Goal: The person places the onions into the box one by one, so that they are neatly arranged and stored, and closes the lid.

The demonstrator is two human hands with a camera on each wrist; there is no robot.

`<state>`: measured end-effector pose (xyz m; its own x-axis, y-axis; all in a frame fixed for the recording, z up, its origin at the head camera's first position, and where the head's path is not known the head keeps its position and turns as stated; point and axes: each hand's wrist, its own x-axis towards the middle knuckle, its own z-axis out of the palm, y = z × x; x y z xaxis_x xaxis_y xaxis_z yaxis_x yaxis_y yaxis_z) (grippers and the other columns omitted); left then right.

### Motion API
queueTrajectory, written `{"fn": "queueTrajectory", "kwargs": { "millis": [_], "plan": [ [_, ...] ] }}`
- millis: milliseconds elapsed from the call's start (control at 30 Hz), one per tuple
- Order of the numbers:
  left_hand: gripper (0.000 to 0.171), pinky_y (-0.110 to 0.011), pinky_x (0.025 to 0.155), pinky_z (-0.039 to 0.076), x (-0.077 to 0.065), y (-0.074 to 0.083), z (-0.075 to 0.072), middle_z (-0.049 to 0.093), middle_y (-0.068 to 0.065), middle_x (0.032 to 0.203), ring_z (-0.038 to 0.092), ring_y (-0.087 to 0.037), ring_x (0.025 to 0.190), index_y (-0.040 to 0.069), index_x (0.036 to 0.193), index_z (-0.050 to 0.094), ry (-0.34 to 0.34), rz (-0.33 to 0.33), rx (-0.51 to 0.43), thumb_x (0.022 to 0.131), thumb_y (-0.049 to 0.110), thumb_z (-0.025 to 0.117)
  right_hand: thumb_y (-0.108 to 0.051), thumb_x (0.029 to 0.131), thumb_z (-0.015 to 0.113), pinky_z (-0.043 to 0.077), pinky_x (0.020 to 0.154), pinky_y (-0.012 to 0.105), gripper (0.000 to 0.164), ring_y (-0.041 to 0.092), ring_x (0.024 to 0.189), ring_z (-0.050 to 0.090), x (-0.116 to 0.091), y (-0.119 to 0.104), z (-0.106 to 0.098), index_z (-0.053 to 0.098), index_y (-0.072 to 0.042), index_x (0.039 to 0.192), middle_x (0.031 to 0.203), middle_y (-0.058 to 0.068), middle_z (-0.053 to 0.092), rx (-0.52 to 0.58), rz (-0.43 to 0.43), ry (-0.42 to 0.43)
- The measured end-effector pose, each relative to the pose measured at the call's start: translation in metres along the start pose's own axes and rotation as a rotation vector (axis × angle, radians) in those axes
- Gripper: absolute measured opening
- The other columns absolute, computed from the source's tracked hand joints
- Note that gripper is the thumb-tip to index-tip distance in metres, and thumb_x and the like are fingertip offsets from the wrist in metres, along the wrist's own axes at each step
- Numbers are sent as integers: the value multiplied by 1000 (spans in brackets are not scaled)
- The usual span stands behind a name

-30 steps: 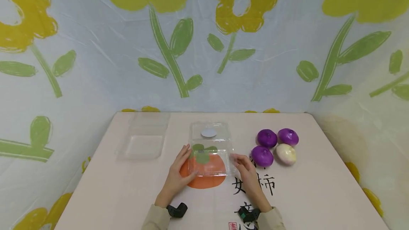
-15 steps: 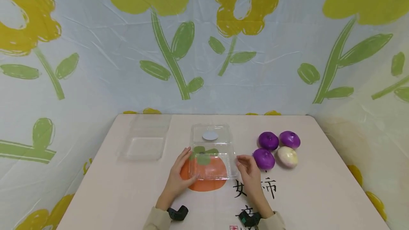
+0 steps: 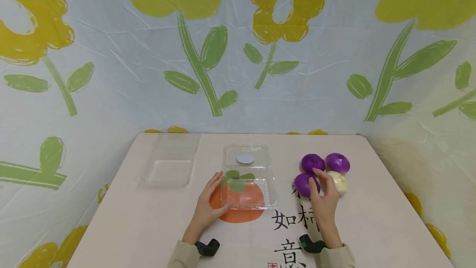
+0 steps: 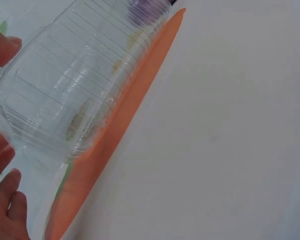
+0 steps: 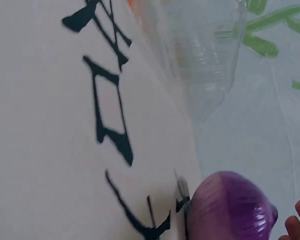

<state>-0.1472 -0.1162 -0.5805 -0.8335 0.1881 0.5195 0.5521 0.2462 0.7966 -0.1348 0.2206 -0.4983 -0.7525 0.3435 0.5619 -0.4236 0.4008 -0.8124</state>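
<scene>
In the head view, a clear plastic clamshell box (image 3: pixel 247 187) lies with its lid (image 3: pixel 232 152) folded back. Along its left side my left hand (image 3: pixel 208 199) rests, thumb at the front corner and fairly straight fingers further back; the left wrist view has its fingertips (image 4: pixel 0 155) right at the box wall. My right hand (image 3: pixel 325 199) reaches over the purple onions, thumb and index finger spread above the nearest purple onion (image 3: pixel 304 184). In the right wrist view its fingertips (image 5: pixel 297 222) stand apart from that onion. The hand partly covers a white onion (image 3: pixel 339 183).
Two more purple onions (image 3: pixel 312 163) sit behind, the other purple onion (image 3: pixel 337 163) to the right. A second clear box (image 3: pixel 169 173) stands open at the back left. The tablecloth (image 3: pixel 122 222) carries a printed orange persimmon and black characters. A flowered curtain (image 3: pixel 238 106) hangs behind.
My right hand has left the right side of the clear box and moved right to the onions. My left hand has stayed at the box's left side.
</scene>
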Motion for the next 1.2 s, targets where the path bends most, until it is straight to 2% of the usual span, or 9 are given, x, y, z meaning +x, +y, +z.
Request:
{"fn": "queueTrajectory", "kwargs": {
  "millis": [133, 367, 633, 767, 867, 933, 1033, 1133, 1200],
  "plan": [
    [76, -24, 117, 22, 0, -1, 0, 41, -17, 153, 28, -38, 145, -2, 142, 49, -4, -3, 8, 76, 11, 84, 12, 89, 61, 39, 106, 16, 31, 7, 121, 54, -2, -3, -4, 59, 13, 120, 120, 29, 62, -53, 71, -22],
    [76, -25, 117, 22, 0, 0, 0, 42, -15, 153, 29, -36, 145, -3, 141, 49, -5, -17, 5, 76, 12, 85, 9, 90, 64, 33, 112, 18, 36, 13, 129, 49, -6, 5, -5, 56, 12, 124, 131, 27, 57, -41, 151, -65],
    [79, -21, 116, 19, 0, 1, 2, 41, -25, 151, 28, -47, 142, -6, 140, 48, 13, -29, 9, 70, -1, 84, 8, 86, 69, 33, 110, 16, 42, 34, 135, 45, -10, 9, -3, 56, 10, 126, 135, 26, 55, -83, 192, -90],
    [79, -21, 116, 19, 1, 2, 3, 41, -27, 150, 28, -48, 142, -6, 140, 48, 15, -29, 5, 70, -2, 84, 10, 81, 73, 34, 106, 14, 49, 28, 132, 47, -11, 15, -3, 56, 10, 127, 133, 25, 56, -100, 184, -88],
    [78, -22, 116, 21, 1, 1, 2, 41, -21, 151, 29, -42, 144, -4, 141, 49, 4, -38, 11, 72, 3, 85, 8, 79, 77, 34, 104, 14, 57, 23, 130, 47, -14, 28, -3, 55, 6, 131, 136, 21, 55, -88, 216, -100],
    [78, -23, 117, 23, 0, 1, 1, 41, -18, 152, 29, -37, 145, -3, 141, 49, -5, -39, 9, 73, 7, 85, 4, 80, 79, 36, 104, 20, 62, 23, 131, 45, -16, 39, -4, 53, 0, 136, 140, 17, 53, -96, 265, -128],
    [78, -25, 117, 24, 0, 1, 0, 40, -14, 154, 27, -32, 147, -2, 143, 48, -19, -44, -6, 76, 13, 85, -6, 82, 81, 36, 109, 39, 70, 31, 134, 42, -19, 54, -6, 47, -8, 143, 146, 15, 46, -129, 328, -197],
    [79, -25, 117, 24, 0, 0, -1, 39, -13, 155, 25, -30, 148, -2, 144, 47, -27, -50, -18, 77, 16, 84, -12, 81, 82, 33, 109, 57, 76, 38, 134, 40, -20, 61, -7, 42, -10, 146, 148, 17, 43, -157, 338, -253],
    [79, -25, 117, 24, 0, 0, -1, 39, -13, 155, 25, -31, 148, -2, 144, 47, -28, -52, -19, 77, 16, 84, -13, 80, 83, 31, 109, 61, 79, 39, 133, 41, -20, 63, -6, 40, -9, 146, 147, 19, 43, -162, 331, -266]
  ]
}}
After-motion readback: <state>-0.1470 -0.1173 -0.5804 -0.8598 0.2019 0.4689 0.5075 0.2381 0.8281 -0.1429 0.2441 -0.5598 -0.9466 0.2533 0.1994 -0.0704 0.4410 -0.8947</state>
